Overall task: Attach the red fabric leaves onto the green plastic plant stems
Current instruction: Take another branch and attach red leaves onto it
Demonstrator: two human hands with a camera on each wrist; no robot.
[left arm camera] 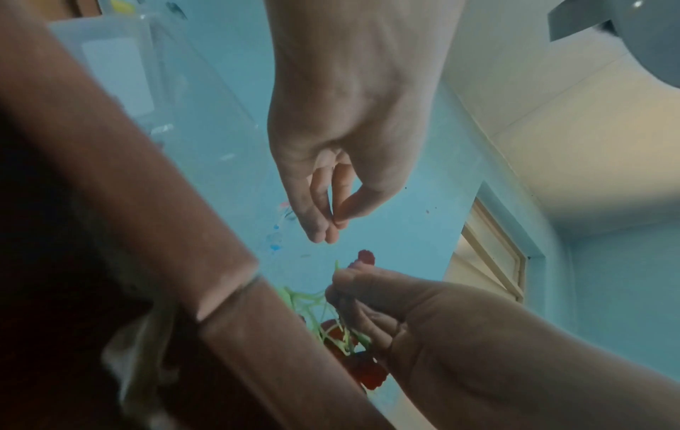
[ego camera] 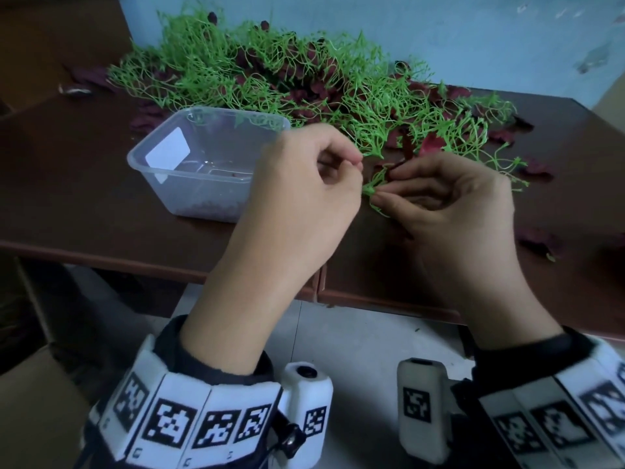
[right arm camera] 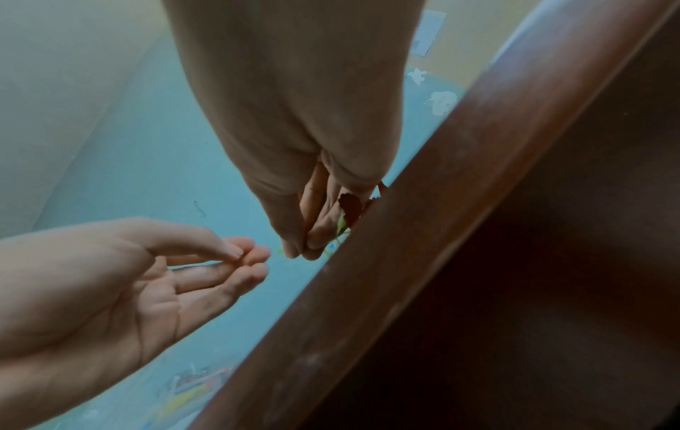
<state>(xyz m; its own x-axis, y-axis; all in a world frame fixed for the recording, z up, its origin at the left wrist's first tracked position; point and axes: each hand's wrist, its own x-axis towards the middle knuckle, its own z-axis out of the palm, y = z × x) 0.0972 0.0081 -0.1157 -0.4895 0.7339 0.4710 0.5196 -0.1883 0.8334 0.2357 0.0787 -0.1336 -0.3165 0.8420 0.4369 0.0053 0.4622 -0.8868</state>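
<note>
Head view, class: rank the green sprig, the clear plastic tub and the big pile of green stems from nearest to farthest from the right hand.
From the right hand:
1. Green sprig, pinched in its fingertips.
2. Pile of green stems, behind the hand, along the table's far edge.
3. Clear plastic tub, far left, beyond the left hand.

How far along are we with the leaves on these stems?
Hard to gauge. The pile behind mixes green stems with dark red leaves; which are attached is unclear. In hand: the right hand pinches a green sprig with a red leaf; the left hand seems empty. Bare stems and loose leaves remain.
</note>
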